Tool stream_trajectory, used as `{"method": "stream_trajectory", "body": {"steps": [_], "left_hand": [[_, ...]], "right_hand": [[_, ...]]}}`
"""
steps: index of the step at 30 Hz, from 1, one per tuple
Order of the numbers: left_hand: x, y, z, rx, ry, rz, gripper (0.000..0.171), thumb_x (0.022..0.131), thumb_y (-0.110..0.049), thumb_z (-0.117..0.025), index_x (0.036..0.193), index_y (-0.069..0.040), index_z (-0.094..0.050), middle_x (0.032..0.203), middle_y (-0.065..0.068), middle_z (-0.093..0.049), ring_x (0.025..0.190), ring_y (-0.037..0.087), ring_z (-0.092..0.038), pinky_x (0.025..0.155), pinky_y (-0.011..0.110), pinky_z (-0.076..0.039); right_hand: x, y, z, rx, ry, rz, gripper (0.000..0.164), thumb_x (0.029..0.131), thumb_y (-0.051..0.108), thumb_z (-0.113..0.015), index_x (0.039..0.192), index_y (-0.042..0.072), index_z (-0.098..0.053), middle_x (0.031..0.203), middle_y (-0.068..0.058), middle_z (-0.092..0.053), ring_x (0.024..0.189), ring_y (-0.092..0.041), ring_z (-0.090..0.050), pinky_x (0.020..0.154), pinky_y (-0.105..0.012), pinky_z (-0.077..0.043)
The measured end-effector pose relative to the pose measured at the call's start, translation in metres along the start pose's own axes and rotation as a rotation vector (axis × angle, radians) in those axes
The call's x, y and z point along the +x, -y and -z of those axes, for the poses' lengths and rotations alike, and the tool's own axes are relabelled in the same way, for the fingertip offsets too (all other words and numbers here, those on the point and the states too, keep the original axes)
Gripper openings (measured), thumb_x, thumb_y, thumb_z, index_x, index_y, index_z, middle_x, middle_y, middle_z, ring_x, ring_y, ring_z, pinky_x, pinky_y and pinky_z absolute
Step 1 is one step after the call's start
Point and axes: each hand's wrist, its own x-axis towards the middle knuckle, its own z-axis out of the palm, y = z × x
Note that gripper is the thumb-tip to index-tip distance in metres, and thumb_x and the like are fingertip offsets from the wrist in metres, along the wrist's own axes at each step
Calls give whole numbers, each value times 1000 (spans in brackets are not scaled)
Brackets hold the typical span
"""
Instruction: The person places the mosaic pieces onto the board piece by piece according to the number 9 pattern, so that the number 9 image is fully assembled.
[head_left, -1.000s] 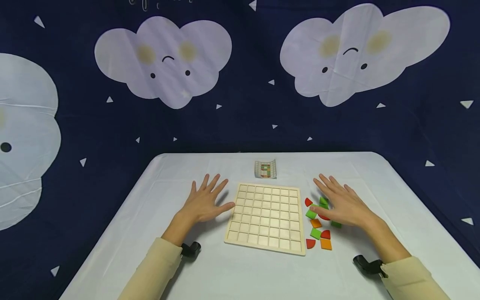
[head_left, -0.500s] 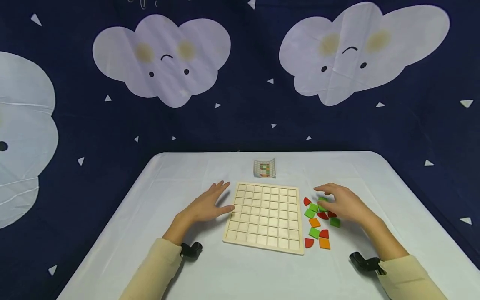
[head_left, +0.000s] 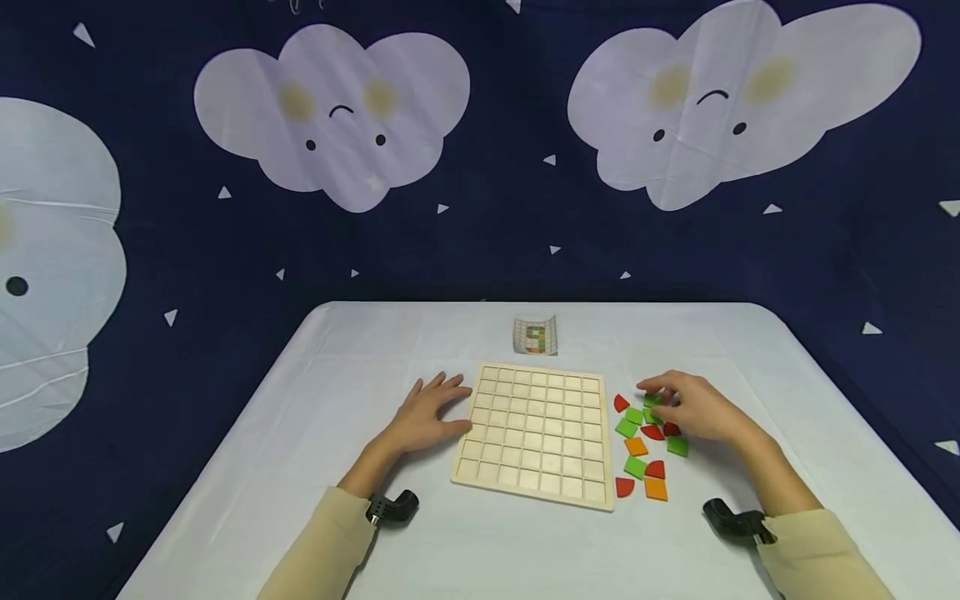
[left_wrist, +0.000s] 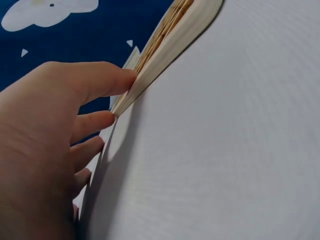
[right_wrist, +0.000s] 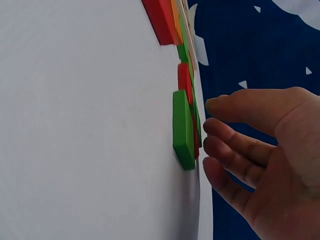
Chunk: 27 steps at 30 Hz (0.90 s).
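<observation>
A pale wooden grid board (head_left: 534,435) lies on the white table with bare cells. At its left edge is my left hand (head_left: 420,418), fingers spread; in the left wrist view the thumb and a fingertip touch the board's side. My right hand (head_left: 701,406) hovers low over the far end of a cluster of flat tiles, fingers bent and thumb apart. Partly behind its fingertips is a green square tile (head_left: 651,401). The right wrist view shows another green square tile (right_wrist: 183,131) near the fingers, and nothing held between them.
Right of the board lie more tiles: a red quarter-circle (head_left: 625,487), an orange square (head_left: 656,488), a green square (head_left: 635,467) and several others. A small pattern card (head_left: 536,337) with a coloured grid stands behind the board. A dark cloud-print cloth (head_left: 517,225) hangs behind the table.
Both hands have lowered from a raised, spread pose. The left thumb and fingers have come to the board's edge; the right fingers have bent down toward the far tiles.
</observation>
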Motion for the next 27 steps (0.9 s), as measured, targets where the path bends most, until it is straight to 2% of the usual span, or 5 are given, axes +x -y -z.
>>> {"method": "stream_trajectory", "body": {"steps": [10,13,17,20,27], "left_hand": [[-2,-1,4,11,10,4,66,84,-51,-64,142,-24,-50,150,-5,-38,144,25,-17,115,51,-2],[-3,-1,4,23,22,9,65,83,-52,-64,142,-27,-49,151,-6,-37,144,25,-16,115,51,-1],[-3,-1,3,44,33,8,64,84,-53,-62,141,-28,-50,151,-7,-35,144,25,-15,115,50,-1],[-2,0,1,50,26,3,63,84,-54,-62,141,-29,-51,151,-8,-35,144,24,-15,115,49,-1],[-3,-2,0,38,16,7,63,83,-53,-63,140,-28,-51,151,-7,-36,144,24,-16,115,49,-1]], "right_hand": [[-4,-6,9,3,-3,-46,29,85,8,-69,114,6,-68,101,-4,-63,83,-22,-52,68,-34,-48],[-5,-8,10,37,43,-55,26,84,10,-70,110,7,-69,96,-2,-64,81,-21,-53,67,-33,-49],[-8,-13,12,106,145,-50,21,84,11,-71,104,8,-68,87,1,-63,77,-19,-55,64,-30,-49],[-10,-16,15,134,181,-36,19,83,12,-72,101,9,-67,85,1,-62,76,-19,-55,62,-28,-48],[-8,-16,15,104,147,-36,19,84,18,-74,100,10,-67,83,2,-61,76,-18,-53,62,-27,-47]]}}
